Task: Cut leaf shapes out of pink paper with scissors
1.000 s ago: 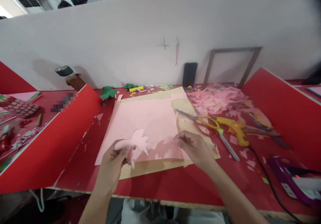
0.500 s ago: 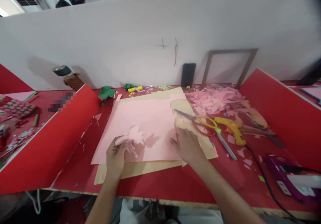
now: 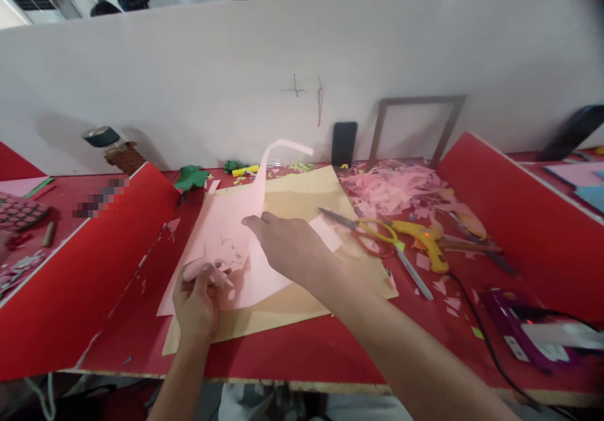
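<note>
My left hand point(image 3: 195, 298) is closed around a cut-out pink paper piece point(image 3: 219, 273) with jagged ends, low over the left part of a large pink paper sheet point(image 3: 202, 226). My right hand point(image 3: 292, 245) pinches that sheet, and its right side is bent up and over to the left, a narrow strip curling above the fingers. A beige sheet point(image 3: 302, 188) lies beneath, now bared on the right. Scissors point(image 3: 363, 224) with yellow and orange handles rest on its right edge, beside a pale pink paper piece point(image 3: 326, 232).
To the right are a yellow glue gun point(image 3: 427, 241) with a black cord, a grey pen or cutter point(image 3: 414, 275), a pile of pink paper scraps point(image 3: 396, 188) and a purple device point(image 3: 519, 326). Red panels point(image 3: 528, 219) flank the tabletop. A dark phone point(image 3: 344, 144) leans on the white wall.
My right hand has moved left and lifted the right side of the pink sheet, folding it upward. My left hand has shifted slightly left and down with the cut-out piece.
</note>
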Available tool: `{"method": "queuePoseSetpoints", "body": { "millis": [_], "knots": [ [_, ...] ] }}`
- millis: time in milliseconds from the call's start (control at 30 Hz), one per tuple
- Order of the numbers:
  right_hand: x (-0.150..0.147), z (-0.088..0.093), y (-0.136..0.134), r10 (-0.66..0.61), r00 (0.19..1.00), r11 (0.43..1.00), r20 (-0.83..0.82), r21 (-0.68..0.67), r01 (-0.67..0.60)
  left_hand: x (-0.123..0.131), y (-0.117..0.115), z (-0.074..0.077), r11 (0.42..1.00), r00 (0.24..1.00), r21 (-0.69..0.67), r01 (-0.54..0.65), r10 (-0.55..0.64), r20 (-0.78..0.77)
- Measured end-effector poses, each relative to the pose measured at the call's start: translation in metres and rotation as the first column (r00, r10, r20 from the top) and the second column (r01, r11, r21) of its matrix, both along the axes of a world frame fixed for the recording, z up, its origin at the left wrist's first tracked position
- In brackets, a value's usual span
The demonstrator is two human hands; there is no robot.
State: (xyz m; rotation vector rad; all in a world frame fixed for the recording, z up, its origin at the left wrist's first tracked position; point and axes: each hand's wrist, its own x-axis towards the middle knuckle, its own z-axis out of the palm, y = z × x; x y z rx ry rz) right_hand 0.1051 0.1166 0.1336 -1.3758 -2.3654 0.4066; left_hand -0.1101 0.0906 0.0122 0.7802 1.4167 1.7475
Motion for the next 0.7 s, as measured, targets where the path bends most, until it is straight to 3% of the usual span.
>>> {"method": "queuePoseSetpoints", "body": {
  "millis": [100,267,367,433,467,533,633,700],
  "knots": [
    [0.012,0.004,0.001,-0.063,0.996,0.996,0.062,0.072,0.059,0.002,-0.003,0.001,0.999,0.999,-0.010,-0.040,0.040,-0.006],
    [0.063,-0.042,0.015,-0.334,0.937,0.937,0.103,-0.070,0.342,-0.015,-0.001,-0.001,0.999,0.978,0.005,-0.050,0.050,-0.201],
    [0.078,-0.062,0.010,-0.451,0.882,0.888,0.139,-0.026,0.459,-0.022,-0.001,0.001,0.994,0.966,-0.106,0.018,-0.044,-0.253],
    [0.073,-0.063,0.000,-0.550,0.831,0.833,0.088,0.129,0.538,-0.017,-0.004,0.005,0.978,0.937,-0.171,0.123,-0.171,-0.305],
    [0.067,-0.062,-0.006,-0.535,0.845,0.837,-0.001,0.136,0.530,-0.011,-0.005,0.009,0.962,0.905,-0.198,0.188,-0.248,-0.344],
    [0.051,-0.059,-0.014,-0.341,0.908,0.936,-0.244,-0.002,0.351,0.003,-0.009,0.017,0.927,0.832,-0.240,0.287,-0.366,-0.418],
    [0.030,-0.067,-0.017,-0.191,0.844,0.967,-0.500,-0.244,0.074,0.024,-0.012,0.026,0.874,0.753,-0.287,0.392,-0.484,-0.446],
    [0.024,-0.078,-0.015,-0.215,0.777,0.960,-0.592,-0.276,0.056,0.033,-0.013,0.028,0.837,0.729,-0.308,0.453,-0.546,-0.413]
  ]
}}
